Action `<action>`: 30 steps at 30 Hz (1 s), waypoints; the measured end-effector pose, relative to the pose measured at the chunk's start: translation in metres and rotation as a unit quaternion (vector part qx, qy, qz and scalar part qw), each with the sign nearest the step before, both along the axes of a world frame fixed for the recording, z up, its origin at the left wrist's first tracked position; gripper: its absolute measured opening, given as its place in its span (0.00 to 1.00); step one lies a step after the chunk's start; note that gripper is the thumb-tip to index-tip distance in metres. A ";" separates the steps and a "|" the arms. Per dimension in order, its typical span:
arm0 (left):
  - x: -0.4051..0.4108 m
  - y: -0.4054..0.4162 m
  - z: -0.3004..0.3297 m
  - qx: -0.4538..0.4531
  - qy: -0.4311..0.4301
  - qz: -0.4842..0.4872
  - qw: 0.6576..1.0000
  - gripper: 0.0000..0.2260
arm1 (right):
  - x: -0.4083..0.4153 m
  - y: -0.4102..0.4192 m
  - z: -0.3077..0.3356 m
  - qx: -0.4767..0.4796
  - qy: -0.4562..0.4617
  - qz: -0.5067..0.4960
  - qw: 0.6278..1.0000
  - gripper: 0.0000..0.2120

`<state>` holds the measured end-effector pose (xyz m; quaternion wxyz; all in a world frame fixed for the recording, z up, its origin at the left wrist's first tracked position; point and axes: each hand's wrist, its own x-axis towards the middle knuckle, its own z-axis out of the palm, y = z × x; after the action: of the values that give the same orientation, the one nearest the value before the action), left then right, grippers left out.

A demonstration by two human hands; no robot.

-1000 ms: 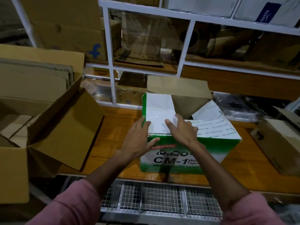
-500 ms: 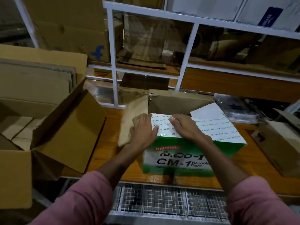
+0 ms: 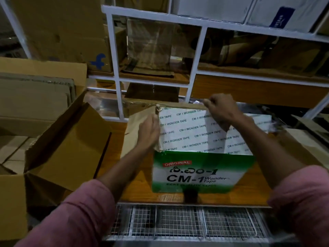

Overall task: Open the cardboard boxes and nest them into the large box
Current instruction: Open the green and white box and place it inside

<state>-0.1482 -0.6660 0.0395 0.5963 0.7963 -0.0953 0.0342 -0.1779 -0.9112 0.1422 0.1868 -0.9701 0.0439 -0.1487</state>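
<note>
At the far left the large box (image 3: 53, 148) stands open beside the wooden tabletop (image 3: 140, 186), its brown flaps spread and flattened cardboard stacked inside. Just right of it, the left hand (image 3: 148, 132) presses the brown side flap (image 3: 133, 132) of the green and white CM-1 Wonder Tape box (image 3: 199, 173), which sits on the tabletop near its front edge; whether its fingers curl round the flap's edge cannot be told. Further right, the right hand (image 3: 221, 108) has its fingers closed on the far edge of the white printed top flap (image 3: 192, 132).
</note>
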 end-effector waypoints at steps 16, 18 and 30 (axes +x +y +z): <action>-0.046 -0.031 -0.037 0.492 -0.156 -0.207 0.831 0.12 | -0.079 0.011 -0.101 -0.056 0.304 0.038 0.950 0.14; -0.048 -0.025 -0.033 0.493 -0.182 -0.207 0.826 0.11 | -0.079 0.019 -0.104 0.016 0.270 0.021 0.962 0.23; -0.057 -0.001 -0.033 0.499 -0.186 -0.186 0.826 0.14 | -0.014 0.074 -0.108 0.027 0.397 0.016 0.917 0.27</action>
<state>-0.2057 -0.6675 0.0065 0.0841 0.9309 -0.3549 0.0185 -0.1915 -0.8368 0.0346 0.1828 -0.9444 0.1030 0.2532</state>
